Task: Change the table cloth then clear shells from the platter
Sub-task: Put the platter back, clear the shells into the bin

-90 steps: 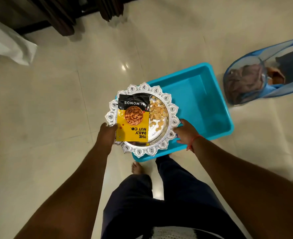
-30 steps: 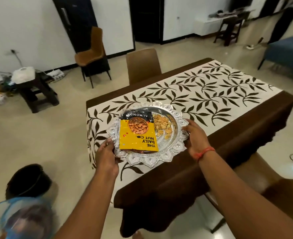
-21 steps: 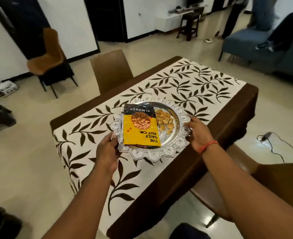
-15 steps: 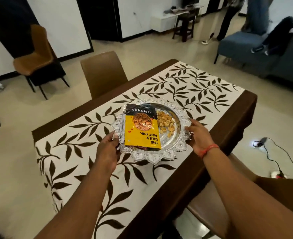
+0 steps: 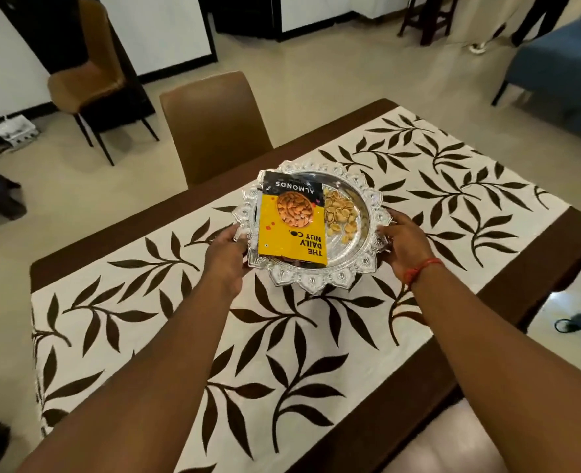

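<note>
Table cloth point(image 5: 316, 336): white with dark brown leaf-sprig pattern, brown border. Platter point(image 5: 350, 268): silver, embossed scalloped rim. Almond packet point(image 5: 292, 227): yellow and black; shells point(image 5: 342, 213): pale tan.

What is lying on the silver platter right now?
On the platter lies a yellow-and-black almond packet on its left part, with loose shells beside it on the right. Anything beneath the packet is covered and cannot be seen.

Shiny, seemingly metal platter point(image 5: 371, 264); glossy packet point(image 5: 291, 233)
</note>
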Action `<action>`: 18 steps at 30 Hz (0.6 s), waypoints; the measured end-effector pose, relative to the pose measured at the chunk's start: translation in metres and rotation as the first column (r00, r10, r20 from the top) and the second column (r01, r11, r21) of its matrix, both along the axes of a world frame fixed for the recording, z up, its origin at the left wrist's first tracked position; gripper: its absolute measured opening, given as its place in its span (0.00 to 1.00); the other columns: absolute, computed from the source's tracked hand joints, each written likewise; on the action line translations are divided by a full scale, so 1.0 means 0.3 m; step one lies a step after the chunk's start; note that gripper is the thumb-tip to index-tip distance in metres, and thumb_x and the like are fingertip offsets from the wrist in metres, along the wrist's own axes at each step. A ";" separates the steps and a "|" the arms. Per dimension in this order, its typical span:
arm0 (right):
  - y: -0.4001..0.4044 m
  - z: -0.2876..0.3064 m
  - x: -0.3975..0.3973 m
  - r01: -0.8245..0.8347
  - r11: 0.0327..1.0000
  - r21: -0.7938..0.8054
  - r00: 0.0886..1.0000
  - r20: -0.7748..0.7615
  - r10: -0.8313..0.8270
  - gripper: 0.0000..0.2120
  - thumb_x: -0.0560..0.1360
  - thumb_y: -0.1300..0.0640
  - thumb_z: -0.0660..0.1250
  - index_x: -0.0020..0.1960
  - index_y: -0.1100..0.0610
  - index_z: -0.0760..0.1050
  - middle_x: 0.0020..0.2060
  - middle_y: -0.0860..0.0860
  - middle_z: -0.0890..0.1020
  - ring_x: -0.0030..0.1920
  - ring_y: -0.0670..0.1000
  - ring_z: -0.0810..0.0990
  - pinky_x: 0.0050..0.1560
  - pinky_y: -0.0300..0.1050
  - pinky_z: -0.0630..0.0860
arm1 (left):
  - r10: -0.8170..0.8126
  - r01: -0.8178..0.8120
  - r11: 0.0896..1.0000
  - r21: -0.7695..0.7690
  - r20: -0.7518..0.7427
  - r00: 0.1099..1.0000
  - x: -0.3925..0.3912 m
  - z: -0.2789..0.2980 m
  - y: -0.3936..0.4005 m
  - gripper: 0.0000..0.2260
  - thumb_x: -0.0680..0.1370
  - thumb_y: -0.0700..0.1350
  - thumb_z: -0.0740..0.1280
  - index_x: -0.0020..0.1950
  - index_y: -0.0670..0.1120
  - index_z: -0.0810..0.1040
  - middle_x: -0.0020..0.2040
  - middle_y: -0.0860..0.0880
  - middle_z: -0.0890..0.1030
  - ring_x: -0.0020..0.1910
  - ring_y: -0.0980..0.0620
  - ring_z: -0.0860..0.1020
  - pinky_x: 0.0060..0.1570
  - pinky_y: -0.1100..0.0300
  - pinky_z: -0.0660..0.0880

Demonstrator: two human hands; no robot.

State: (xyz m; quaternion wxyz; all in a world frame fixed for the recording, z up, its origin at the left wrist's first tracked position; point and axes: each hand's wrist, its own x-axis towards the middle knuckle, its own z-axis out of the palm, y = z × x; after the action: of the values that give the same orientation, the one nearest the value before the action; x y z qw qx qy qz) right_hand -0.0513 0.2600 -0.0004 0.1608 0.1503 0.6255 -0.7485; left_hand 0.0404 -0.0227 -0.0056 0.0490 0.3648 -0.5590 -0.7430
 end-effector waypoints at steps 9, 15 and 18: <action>-0.008 -0.071 -0.142 -0.108 0.992 0.063 0.994 -0.013 0.109 0.20 0.73 0.68 0.63 0.59 0.50 0.79 0.52 0.54 0.84 0.48 0.54 0.81 0.44 0.50 0.78 | 0.079 -0.078 0.997 -0.010 0.069 0.995 -0.118 -0.052 -0.003 0.16 0.82 0.37 0.61 0.69 0.47 0.75 0.56 0.44 0.84 0.45 0.49 0.83 0.33 0.58 0.79; -0.003 -0.084 -0.152 -0.128 0.988 0.083 0.991 -0.037 0.131 0.21 0.75 0.65 0.63 0.65 0.50 0.76 0.54 0.54 0.84 0.48 0.53 0.82 0.42 0.48 0.79 | -0.017 0.047 0.972 -0.229 0.132 0.991 -0.113 -0.035 0.002 0.12 0.83 0.41 0.61 0.65 0.48 0.76 0.56 0.47 0.82 0.49 0.49 0.82 0.39 0.58 0.79; -0.012 -0.085 -0.154 -0.091 0.963 0.255 0.991 -0.074 0.113 0.25 0.74 0.62 0.66 0.70 0.52 0.71 0.58 0.56 0.81 0.49 0.54 0.82 0.49 0.53 0.81 | 0.001 0.115 0.713 -0.692 0.165 0.986 -0.116 -0.036 -0.011 0.14 0.81 0.40 0.62 0.67 0.44 0.76 0.62 0.44 0.78 0.59 0.46 0.77 0.56 0.53 0.75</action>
State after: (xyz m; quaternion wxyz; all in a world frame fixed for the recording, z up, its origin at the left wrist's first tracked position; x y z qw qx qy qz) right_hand -0.0976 0.2564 -0.0258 0.1512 0.1038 0.7284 -0.6601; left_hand 0.0056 -0.0260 -0.0164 0.1169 0.3578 -0.8111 -0.4476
